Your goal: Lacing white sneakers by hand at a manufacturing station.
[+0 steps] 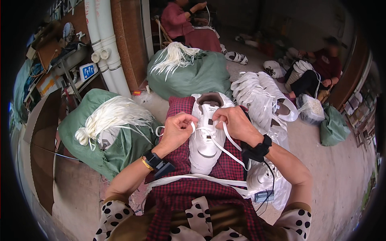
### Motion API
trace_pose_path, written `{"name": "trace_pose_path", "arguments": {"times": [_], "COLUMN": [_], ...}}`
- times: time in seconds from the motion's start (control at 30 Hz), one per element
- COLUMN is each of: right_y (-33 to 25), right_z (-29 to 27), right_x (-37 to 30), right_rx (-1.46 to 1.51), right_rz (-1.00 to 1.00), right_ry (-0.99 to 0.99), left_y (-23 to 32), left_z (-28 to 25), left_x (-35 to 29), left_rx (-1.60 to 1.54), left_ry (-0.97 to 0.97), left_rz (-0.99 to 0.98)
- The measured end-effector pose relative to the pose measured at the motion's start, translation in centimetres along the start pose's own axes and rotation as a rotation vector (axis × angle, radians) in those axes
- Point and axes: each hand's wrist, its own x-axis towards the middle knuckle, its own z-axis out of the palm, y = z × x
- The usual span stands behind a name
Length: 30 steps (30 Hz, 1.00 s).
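Observation:
A white sneaker [203, 156] lies on my lap over a dark red checked apron [177, 154], its toe toward me. A white shoelace [219, 146] crosses low on its tongue, and one end trails off to the right. At the shoe's left edge, my left hand [177, 130] pinches one part of the lace between thumb and forefinger. My right hand [238, 125] is closed at the right eyelet row, with lace coming from its fingers; the fingertips partly cover the eyelets. More loose white laces [193, 178] lie across my lap below the toe.
Green sacks [201, 76] stand ahead and left, topped with bundles of white laces [116, 116]. Stacked white shoes [257, 96] sit close on my right, beside clear plastic. Two people [177, 20] sit farther back with shoes and laces. White pipes [106, 44] run down the left wall.

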Motion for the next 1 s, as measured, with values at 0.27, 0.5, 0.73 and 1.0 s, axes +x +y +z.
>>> {"name": "trace_pose_path", "arguments": {"times": [0.27,0.5,0.73,1.0], "right_y": [0.4,-0.5,-0.3,0.6], "right_z": [-0.5,-2.0,-3.4,2.0], "right_x": [1.4,2.3,4.5,3.9], "right_rx": [-0.071,-0.143,0.056,0.308], "right_rz": [-0.024,-0.036,-0.050,-0.021], "right_ry": [-0.085,-0.224,-0.152,-0.199], "left_y": [2.1,3.5,5.0,4.4], "left_z": [1.2,-0.5,-2.0,-3.1], "left_x": [0.4,1.9,6.1,7.4], "left_rx": [0.347,0.321,0.623,0.587], "left_ry": [0.013,-0.192,-0.665,-0.743], "left_rz": [0.193,0.045,0.183,0.207]}}
